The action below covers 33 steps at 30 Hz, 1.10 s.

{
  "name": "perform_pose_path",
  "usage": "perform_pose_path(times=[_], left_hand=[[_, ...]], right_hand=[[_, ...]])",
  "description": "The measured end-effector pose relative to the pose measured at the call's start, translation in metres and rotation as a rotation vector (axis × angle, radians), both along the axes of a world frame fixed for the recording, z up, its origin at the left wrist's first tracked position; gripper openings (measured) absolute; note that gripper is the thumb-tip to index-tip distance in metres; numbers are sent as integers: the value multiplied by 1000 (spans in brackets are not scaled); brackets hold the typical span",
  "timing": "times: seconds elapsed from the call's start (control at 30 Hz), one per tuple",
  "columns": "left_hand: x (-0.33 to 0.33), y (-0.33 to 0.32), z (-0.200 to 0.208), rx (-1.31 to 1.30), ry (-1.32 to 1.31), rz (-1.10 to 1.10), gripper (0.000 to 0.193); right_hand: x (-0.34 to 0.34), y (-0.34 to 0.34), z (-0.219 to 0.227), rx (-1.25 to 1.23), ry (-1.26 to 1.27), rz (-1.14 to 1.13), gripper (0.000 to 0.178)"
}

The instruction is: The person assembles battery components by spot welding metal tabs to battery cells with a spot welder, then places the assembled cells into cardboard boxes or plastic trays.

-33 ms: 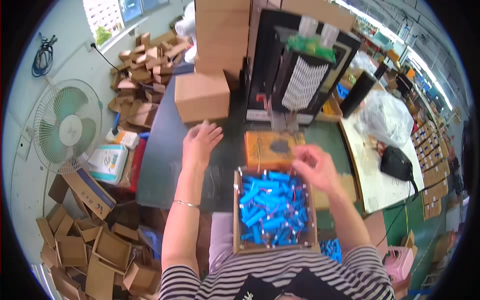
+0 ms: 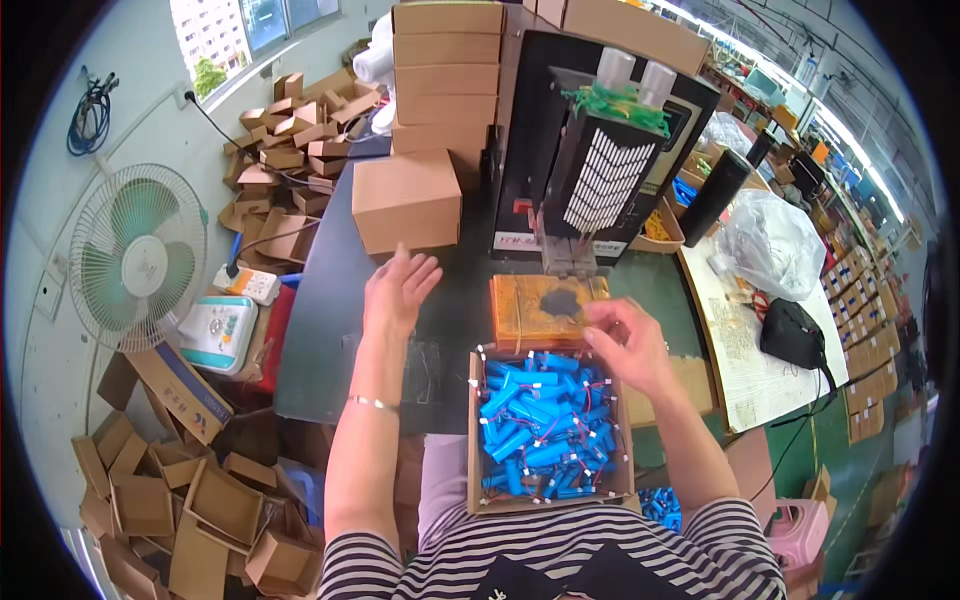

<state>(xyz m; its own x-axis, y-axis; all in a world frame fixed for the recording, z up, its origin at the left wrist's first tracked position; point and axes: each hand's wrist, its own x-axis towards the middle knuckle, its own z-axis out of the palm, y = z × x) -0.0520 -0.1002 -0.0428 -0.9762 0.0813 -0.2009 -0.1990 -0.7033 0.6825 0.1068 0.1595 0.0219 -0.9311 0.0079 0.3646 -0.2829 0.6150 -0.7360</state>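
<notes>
My left hand (image 2: pixel 393 292) is over the dark table with its fingers stretched out and nothing in them. Just beyond it stands a closed brown cardboard box (image 2: pixel 407 205). My right hand (image 2: pixel 632 347) hovers by the right edge of an orange block (image 2: pixel 523 308) with a dark patch on top. Its thumb and fingers are loosely curved with a gap between them, and I see nothing held. Below that hand, an open cardboard box (image 2: pixel 474 440) near my body holds many blue cylindrical battery cells (image 2: pixel 540 425) with thin wires and small white connectors.
A black machine (image 2: pixel 610 170) with a slotted panel and green strands stands behind the orange block. Stacked cartons (image 2: pixel 447 80) rise at the back. Left are a fan (image 2: pixel 138 258) and heaped small boxes (image 2: pixel 215 500). Right, a white board (image 2: pixel 745 365) carries a black pouch (image 2: pixel 795 330).
The view has shifted slightly, so the scene sits a little lower, and the picture is sharper. Both hands keep nearly the same pose; nothing is visibly picked up or let go.
</notes>
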Motion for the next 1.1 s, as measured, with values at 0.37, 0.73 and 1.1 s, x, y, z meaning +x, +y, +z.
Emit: perform_pose_path(times=[0.37,0.73,1.1], left_hand=[[-125,5,-10,-150,-232,213,72],[76,-84,-12,-346,-187,79,69],[163,-102,-13,-687,-329,62,88]], right_hand=[[-6,-14,-12,29,12,-139,16],[-3,4,-16,-3,25,-89,16],[3,3,0,26,-19,12,13]])
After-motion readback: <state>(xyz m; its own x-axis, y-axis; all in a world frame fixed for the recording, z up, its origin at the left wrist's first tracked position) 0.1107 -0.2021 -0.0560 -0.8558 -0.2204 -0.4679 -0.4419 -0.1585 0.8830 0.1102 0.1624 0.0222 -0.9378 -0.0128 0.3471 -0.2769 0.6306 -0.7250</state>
